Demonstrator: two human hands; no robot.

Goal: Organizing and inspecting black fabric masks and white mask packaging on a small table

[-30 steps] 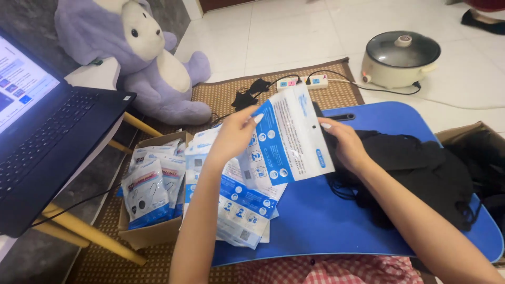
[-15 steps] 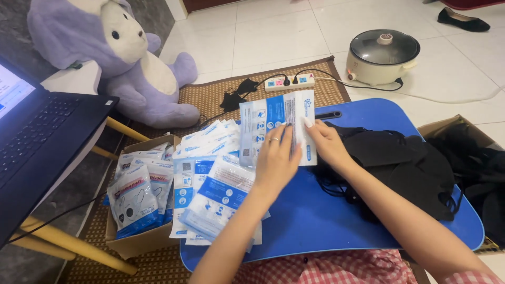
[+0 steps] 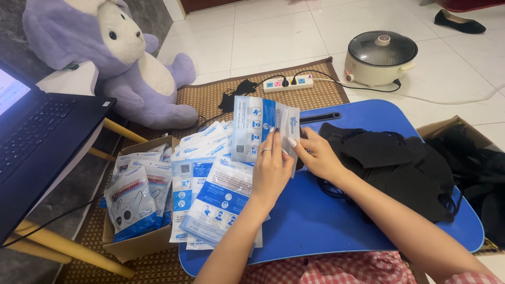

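A blue lap tray [image 3: 336, 226] sits in the middle, and everything here is told from it. Far to its left is a dark laptop [image 3: 37, 137] on a wooden stand, and behind that a purple stuffed bunny [image 3: 110, 58]. Just left of the tray's edge is a cardboard box [image 3: 137, 247] full of packed masks. A fan of flat blue and white packets [image 3: 215, 200] lies over the tray's left edge, so that side is crowded.

Above that pile the person holds one blue and white packet [image 3: 258, 129]. It stands almost upright, long side up and down, with its top leaning a bit away from the person. The left hand [image 3: 271, 171] pinches its lower edge. The right hand [image 3: 315, 155] pinches the right edge, and the two hands touch.

The front middle of the tray is bare blue with room to move. On the tray's right side lies a heap of black masks [image 3: 400, 168]. Past the right edge is a box of black cloth [image 3: 473, 158]. Behind the tray are a white power strip [image 3: 288, 83] and a round cooking pot [image 3: 381, 57].
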